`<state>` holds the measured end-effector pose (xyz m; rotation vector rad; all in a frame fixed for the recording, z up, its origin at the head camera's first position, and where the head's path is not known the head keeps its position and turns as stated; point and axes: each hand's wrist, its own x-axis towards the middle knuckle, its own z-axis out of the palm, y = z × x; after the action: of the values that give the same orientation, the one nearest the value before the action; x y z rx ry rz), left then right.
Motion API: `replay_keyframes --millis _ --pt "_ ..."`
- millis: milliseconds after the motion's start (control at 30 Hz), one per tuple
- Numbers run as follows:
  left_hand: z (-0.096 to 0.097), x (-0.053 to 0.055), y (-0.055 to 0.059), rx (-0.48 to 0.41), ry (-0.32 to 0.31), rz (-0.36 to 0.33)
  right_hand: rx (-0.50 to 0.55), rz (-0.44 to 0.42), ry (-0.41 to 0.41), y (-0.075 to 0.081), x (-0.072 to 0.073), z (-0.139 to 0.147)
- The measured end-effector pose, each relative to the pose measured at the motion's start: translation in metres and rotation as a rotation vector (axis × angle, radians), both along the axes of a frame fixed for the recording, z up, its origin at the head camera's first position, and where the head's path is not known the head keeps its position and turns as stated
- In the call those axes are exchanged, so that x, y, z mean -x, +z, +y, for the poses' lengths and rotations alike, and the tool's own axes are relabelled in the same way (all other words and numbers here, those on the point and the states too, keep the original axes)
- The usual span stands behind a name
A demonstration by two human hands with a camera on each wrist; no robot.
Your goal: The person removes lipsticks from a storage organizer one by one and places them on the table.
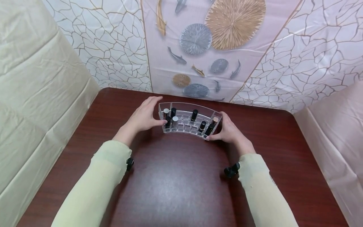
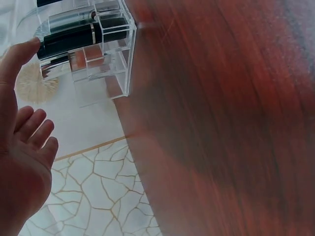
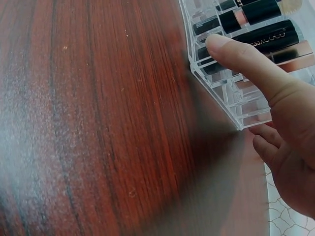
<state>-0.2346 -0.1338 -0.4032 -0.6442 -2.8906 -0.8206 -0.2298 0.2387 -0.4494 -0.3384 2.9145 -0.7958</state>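
Observation:
A curved clear acrylic lipstick organizer (image 1: 185, 127) stands near the table's far side, holding several lipstick tubes, some black, some with pale or silvery caps. My left hand (image 1: 144, 115) is at its left end, fingers extended. In the left wrist view the left thumb (image 2: 22, 56) reaches the top of a black lipstick tube (image 2: 69, 39), while the other fingers lie apart from the organizer. My right hand (image 1: 229, 129) grips the right end. The right thumb (image 3: 236, 54) lies over the front beside a black lettered tube (image 3: 280, 37), with the other fingers round the outer side, partly hidden.
The dark reddish wooden table (image 1: 173, 183) extends in front of the organizer toward me. Behind the far edge hangs a patterned cloth (image 1: 195, 72), and pale cloth walls (image 1: 37, 94) flank the table. A small black device (image 1: 232, 170) sits at the right wrist.

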Motion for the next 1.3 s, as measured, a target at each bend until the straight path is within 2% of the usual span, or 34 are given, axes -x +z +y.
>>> replay_keyframes --millis 333,533,800,1000,1300 --pt "0.008 0.007 0.007 0.074 -0.070 0.024 -0.008 0.001 -0.001 -0.001 0.001 0.002" --pt "0.011 0.012 0.012 0.077 -0.116 0.061 -0.020 -0.011 -0.003 -0.002 0.001 0.002" --pt "0.010 0.015 0.018 0.089 -0.119 0.004 0.000 0.006 0.010 -0.002 0.000 0.001" --pt "0.010 0.020 0.015 0.091 -0.124 -0.016 -0.002 0.022 0.012 -0.003 0.001 0.001" --pt "0.009 0.024 0.008 0.027 -0.120 -0.026 0.008 0.036 0.010 -0.003 0.000 0.000"
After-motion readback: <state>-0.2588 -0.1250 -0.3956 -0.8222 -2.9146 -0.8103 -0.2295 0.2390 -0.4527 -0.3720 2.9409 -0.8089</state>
